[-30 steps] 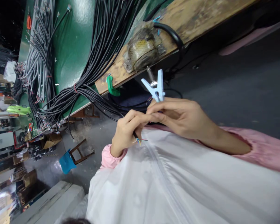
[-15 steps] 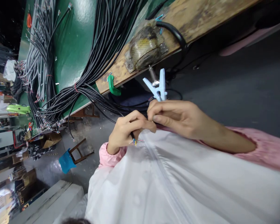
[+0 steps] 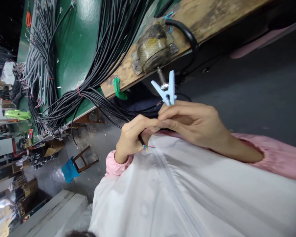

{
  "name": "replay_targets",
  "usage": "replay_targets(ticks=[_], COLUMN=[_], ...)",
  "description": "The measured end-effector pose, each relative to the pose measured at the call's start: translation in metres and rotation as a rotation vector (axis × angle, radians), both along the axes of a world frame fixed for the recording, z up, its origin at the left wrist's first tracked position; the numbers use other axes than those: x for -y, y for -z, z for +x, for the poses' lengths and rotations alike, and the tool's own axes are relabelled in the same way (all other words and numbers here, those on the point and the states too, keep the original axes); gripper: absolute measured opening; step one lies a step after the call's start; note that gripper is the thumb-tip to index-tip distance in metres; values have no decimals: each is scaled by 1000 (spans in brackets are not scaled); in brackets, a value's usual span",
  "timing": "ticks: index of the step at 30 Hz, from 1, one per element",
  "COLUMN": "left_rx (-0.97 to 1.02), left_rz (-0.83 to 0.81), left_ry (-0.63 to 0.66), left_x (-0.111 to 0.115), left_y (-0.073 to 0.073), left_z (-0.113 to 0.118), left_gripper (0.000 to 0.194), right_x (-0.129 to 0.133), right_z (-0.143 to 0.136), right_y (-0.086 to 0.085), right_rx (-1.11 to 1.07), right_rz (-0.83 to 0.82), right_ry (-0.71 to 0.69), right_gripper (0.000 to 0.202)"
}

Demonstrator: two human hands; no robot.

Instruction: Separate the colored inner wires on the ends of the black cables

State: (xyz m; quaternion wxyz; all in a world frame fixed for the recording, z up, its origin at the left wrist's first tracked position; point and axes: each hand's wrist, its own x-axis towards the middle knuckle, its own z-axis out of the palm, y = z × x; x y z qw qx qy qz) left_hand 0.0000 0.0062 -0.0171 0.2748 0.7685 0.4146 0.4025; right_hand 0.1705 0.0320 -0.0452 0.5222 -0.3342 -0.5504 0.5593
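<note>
My left hand (image 3: 134, 135) is closed round a black cable (image 3: 140, 139). From the cable's end, below the fingers, thin coloured wires (image 3: 149, 147) stick out over the white apron. My right hand (image 3: 196, 121) is closed in a pinch, its thumb and forefinger meeting the left fingertips; whatever lies between them is hidden. Just above the right fingers is a pale blue plastic clip (image 3: 166, 90), in line with the metal shaft (image 3: 161, 76) of a tape-wrapped motor (image 3: 153, 49). Behind the hands runs a bundle of black cables (image 3: 108, 107).
The motor sits on a wooden board (image 3: 209, 19) with a green clamp (image 3: 118, 89) at its edge. Grey cables (image 3: 36, 65) and orange-handled pliers (image 3: 28, 19) lie on the green table (image 3: 75, 42). A blue-seated stool (image 3: 70, 170) stands on the floor at left.
The left fingers have straightened towards the right hand, and more of the cable end shows below them. My right hand has shifted slightly up and right, its fingers still pinched.
</note>
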Motion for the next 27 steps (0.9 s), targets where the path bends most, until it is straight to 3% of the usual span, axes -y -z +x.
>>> replay_targets(ticks=[4, 9, 14, 19, 21, 25, 27], left_rx=[-13, 35, 39, 40, 49, 161, 213], left_rz=[15, 58, 46, 50, 61, 110, 109], left_ry=[-96, -110, -81, -91, -86, -122, -157], left_x=[4, 4, 0, -3, -5, -11, -14], left_y=[0, -2, -4, -3, -2, -2, -3], left_z=[1, 1, 4, 8, 11, 18, 23], left_gripper=[24, 28, 28, 20, 18, 17, 17], right_x=[-2, -2, -4, -18, -27, -45, -51], right_z=[6, 7, 7, 17, 20, 12, 2], right_y=[-7, -11, -9, -9, -8, -5, -5], right_rx=[70, -98, -62, -56, -68, -207, -303], right_rz=[-16, -350, -323, -402, -435, -507, -533], right_ry=[30, -243, -229, -417, -397, -210, -212], right_gripper=[45, 57, 58, 56, 54, 58, 62])
